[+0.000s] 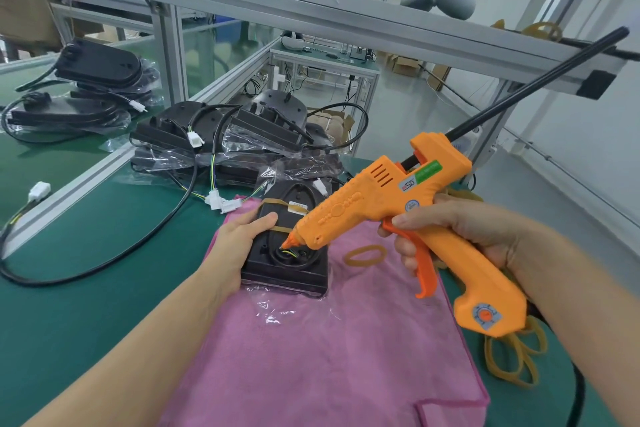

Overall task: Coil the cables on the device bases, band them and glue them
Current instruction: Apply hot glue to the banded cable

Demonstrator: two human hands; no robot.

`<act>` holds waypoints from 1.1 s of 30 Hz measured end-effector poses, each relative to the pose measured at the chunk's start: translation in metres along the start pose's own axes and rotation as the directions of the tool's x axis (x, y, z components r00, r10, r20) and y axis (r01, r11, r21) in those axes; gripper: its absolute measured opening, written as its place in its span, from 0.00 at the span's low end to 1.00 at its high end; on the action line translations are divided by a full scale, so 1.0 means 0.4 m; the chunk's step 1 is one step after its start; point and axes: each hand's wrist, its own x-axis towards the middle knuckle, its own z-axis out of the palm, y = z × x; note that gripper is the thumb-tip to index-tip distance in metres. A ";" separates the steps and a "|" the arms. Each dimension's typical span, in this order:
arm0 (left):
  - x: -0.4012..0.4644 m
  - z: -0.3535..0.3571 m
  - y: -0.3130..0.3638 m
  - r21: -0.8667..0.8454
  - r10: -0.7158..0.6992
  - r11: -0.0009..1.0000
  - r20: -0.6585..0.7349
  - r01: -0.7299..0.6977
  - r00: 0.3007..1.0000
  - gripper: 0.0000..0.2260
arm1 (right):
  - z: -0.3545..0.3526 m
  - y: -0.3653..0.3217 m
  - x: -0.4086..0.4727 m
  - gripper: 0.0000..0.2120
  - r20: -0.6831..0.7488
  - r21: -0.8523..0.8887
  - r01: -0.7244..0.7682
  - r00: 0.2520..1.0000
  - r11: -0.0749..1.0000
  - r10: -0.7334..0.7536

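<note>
A black device base (287, 270) lies on a pink cloth (329, 350), with tan rubber bands across its upper part. My left hand (239, 239) grips its left edge, thumb on top. My right hand (460, 236) holds an orange glue gun (398, 208) by the handle, fingers round the trigger. A black glue stick juts from the gun's back. The nozzle tip (287, 244) points down into the round recess where coloured wires show.
A loose rubber band (365, 255) lies on the cloth right of the base; more bands (512, 357) sit at the right edge. A pile of black bases in plastic with cables and white connectors (242, 146) stands behind. Aluminium frame rails (86, 170) border the green mat.
</note>
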 end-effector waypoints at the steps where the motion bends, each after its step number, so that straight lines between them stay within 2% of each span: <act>1: 0.000 0.000 0.000 -0.001 0.001 1.000 -0.001 -0.001 1.000 0.06 | 0.001 -0.001 0.001 0.15 0.006 0.000 -0.004 1.000 1.000 0.004; 12: -0.004 0.003 0.000 -0.013 0.005 1.000 0.001 -0.005 1.000 0.06 | 0.000 -0.008 -0.007 0.12 -0.006 -0.065 0.003 1.000 0.998 -0.004; 21: -0.008 0.005 0.003 -0.011 -0.002 1.000 -0.006 0.002 1.000 0.07 | -0.013 -0.001 -0.016 0.20 -0.059 -0.150 -0.012 0.998 0.989 0.003; 33: -0.006 0.002 0.002 -0.003 -0.009 1.000 -0.013 0.009 1.000 0.05 | 0.007 -0.012 -0.011 0.14 -0.021 -0.076 0.002 1.000 0.997 -0.004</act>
